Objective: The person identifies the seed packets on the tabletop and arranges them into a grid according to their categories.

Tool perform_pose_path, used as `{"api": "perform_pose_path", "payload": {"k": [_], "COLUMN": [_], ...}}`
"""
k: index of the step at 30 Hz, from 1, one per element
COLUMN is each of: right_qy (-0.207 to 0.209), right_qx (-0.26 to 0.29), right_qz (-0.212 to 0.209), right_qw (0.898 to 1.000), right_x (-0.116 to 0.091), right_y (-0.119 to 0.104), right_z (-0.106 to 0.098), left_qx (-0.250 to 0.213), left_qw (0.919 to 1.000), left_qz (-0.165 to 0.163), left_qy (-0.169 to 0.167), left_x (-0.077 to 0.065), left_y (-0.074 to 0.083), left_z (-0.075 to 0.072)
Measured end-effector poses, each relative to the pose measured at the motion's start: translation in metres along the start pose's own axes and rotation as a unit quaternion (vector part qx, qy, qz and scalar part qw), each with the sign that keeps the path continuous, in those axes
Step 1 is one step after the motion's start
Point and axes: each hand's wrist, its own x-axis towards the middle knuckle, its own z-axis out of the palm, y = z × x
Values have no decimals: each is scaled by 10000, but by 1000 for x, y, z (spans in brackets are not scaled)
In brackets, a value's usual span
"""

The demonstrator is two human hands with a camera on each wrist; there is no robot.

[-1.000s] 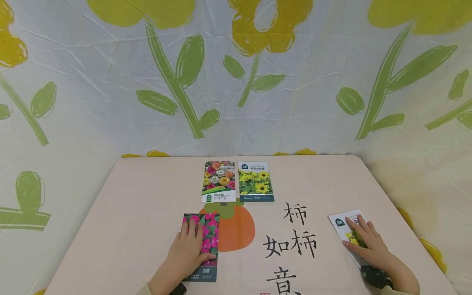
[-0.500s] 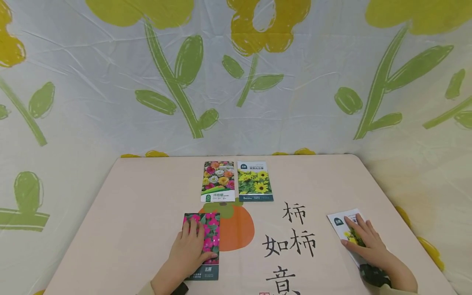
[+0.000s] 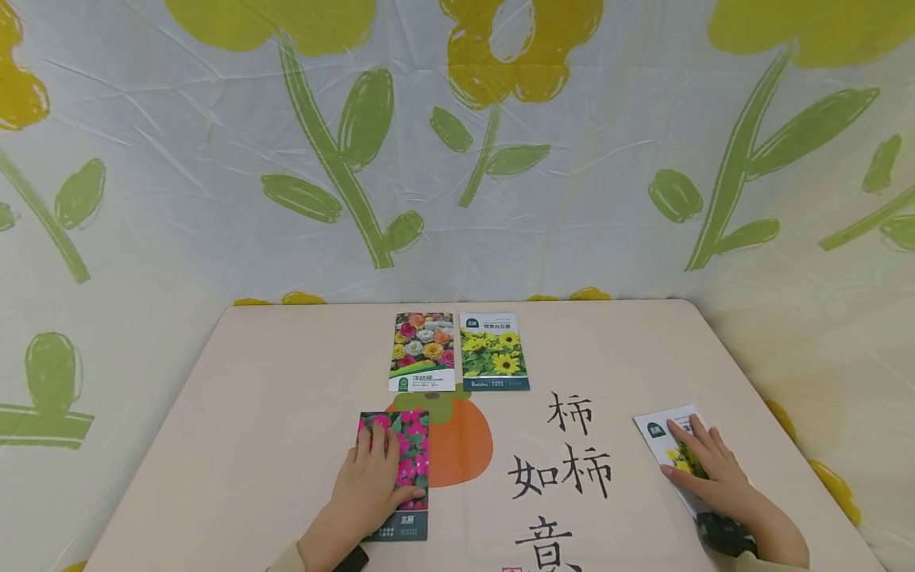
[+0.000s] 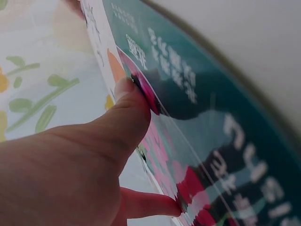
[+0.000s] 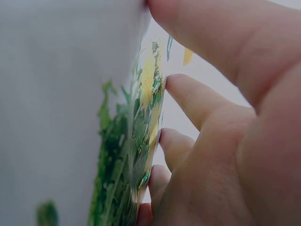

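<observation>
1. Head view: our left hand point(image 3: 363, 486), fingers apart, presses the magenta-flower packet point(image 3: 413, 457), left of middle toward the bench's point(image 3: 272, 429) near edge. It has just slid slightly toward the far and right edges; we judge its place unsettled. Our right hand point(image 3: 718, 469), fingers apart, rests on a white packet point(image 3: 663, 439) near the right edge.
2. Left wrist: glossy face, dark teal band.
3. Right wrist: yellow petals, green leaves.

head: we look forward and down over the tabletop point(image 3: 272, 437)
left wrist: we're close, skimming the pink-flower seed packet point(image 4: 202, 113)
right wrist: close, nearly edge-on to yellow-flower seed packet point(image 5: 141, 122)
head/left-wrist overlap: pink-flower seed packet
</observation>
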Motion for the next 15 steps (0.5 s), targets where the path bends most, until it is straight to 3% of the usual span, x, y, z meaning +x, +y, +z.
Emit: {"api": "perform_pose_path", "payload": {"k": [15], "right_qy": [-2], "right_qx": [-49], "right_qz": [40], "right_qw": [10000], "right_x": [1], "right_y": [1], "right_z": [1], "left_qx": [122], "left_qw": [9999], "left_qz": [53], "left_qy": [83], "left_x": [5], "left_y": [6], "left_z": [2]}}
